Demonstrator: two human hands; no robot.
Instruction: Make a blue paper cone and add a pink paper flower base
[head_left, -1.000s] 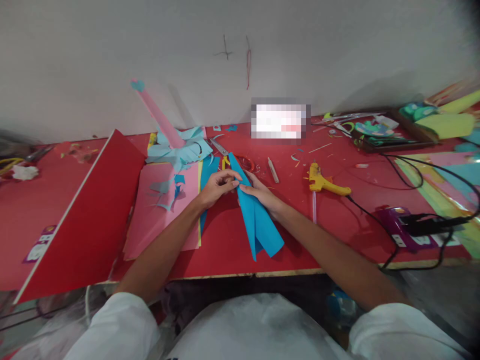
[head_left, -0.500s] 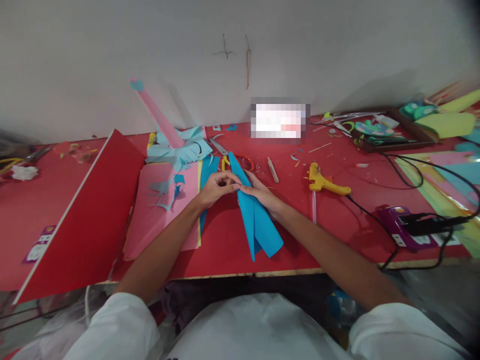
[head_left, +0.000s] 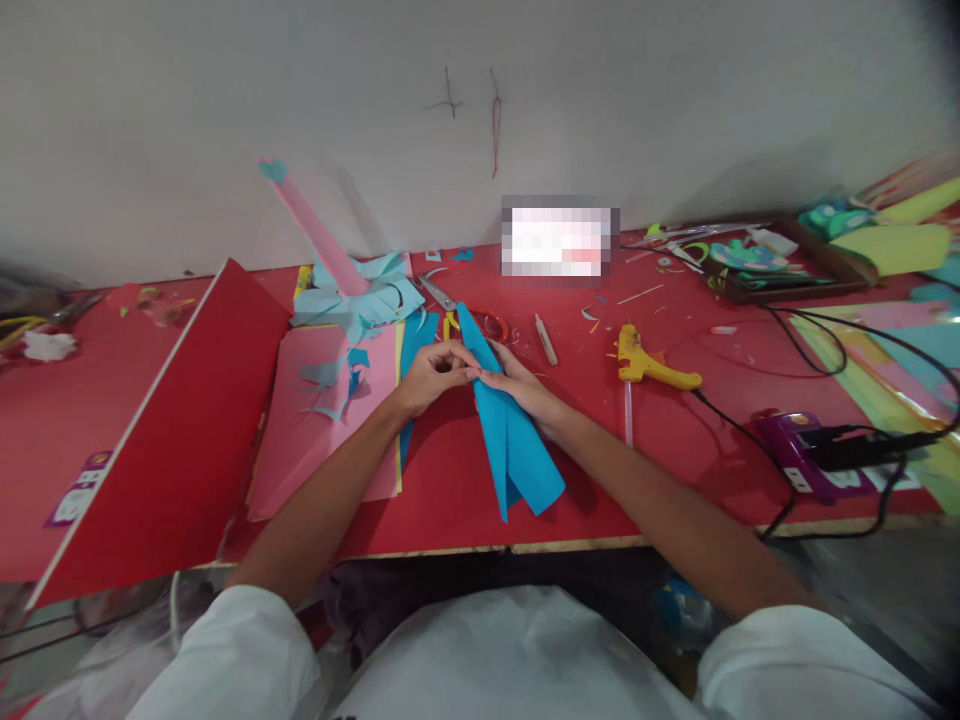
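A sheet of blue paper [head_left: 517, 450], rolled into a narrow cone with its point away from me, is held over the red table. My left hand [head_left: 439, 378] pinches the paper's left edge between thumb and fingertips. Around the cone's right side my right hand [head_left: 529, 385] is wrapped, its thumb pressing on top beside the left fingertips. Part of the right fingers is hidden behind the paper. Scissors [head_left: 439, 293] with yellow and red handles lie just beyond the cone's tip. Left of my hands rests a stack of pink paper [head_left: 322, 400] with blue scraps on it.
A yellow glue gun [head_left: 645, 362] sits to the right, its cord running to a purple power strip [head_left: 814, 460]. A red board [head_left: 172, 430] stands upright at left. Behind the stack, a pink paper cone [head_left: 319, 230] rises from light-blue paper. A dark tray [head_left: 810, 285] holds paper cutouts.
Almost nothing differs. Both hands keep the same grip on the blue paper cone, whose lower end has shifted very slightly left.
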